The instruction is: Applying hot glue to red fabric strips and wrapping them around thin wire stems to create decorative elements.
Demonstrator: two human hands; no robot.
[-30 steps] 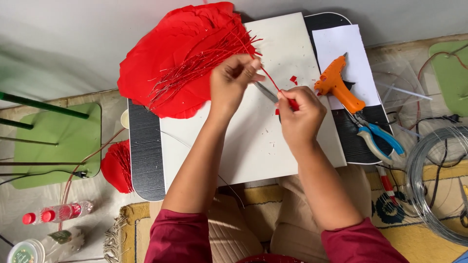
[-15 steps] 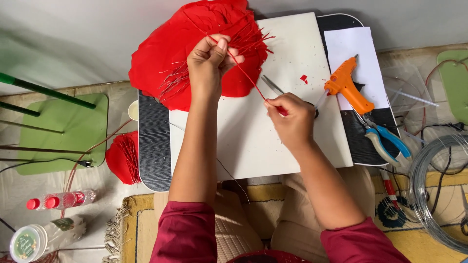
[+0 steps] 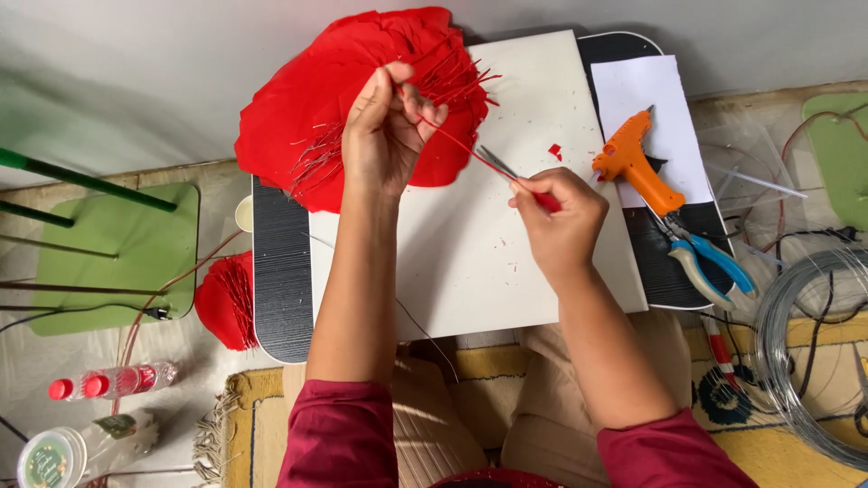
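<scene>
While the left hand [image 3: 384,126] stays raised over the red paper [image 3: 316,99] in the upper middle of the frame, much as it was half a second ago, its fingers are pinched on the top end of a thin red strip [image 3: 452,145], which runs down and to the right toward the right hand [image 3: 561,212]. The main change is in that right hand: a second ago it sat close against the left with the strip short between them, and now the two are well apart, the strip drawn out taut. The right hand's fingers are clenched around red-handled scissors [image 3: 506,170], whose blades now point up and left along the strip and appear to meet it near mid-frame; half a second ago the blades lay beside the hand rather than on the strip. I judge that the strip has been pulled free of the bundle and is now being trimmed. The orange glue gun [image 3: 633,167] and blue pliers [image 3: 710,267] lie untouched at right on the white board [image 3: 470,271].
</scene>
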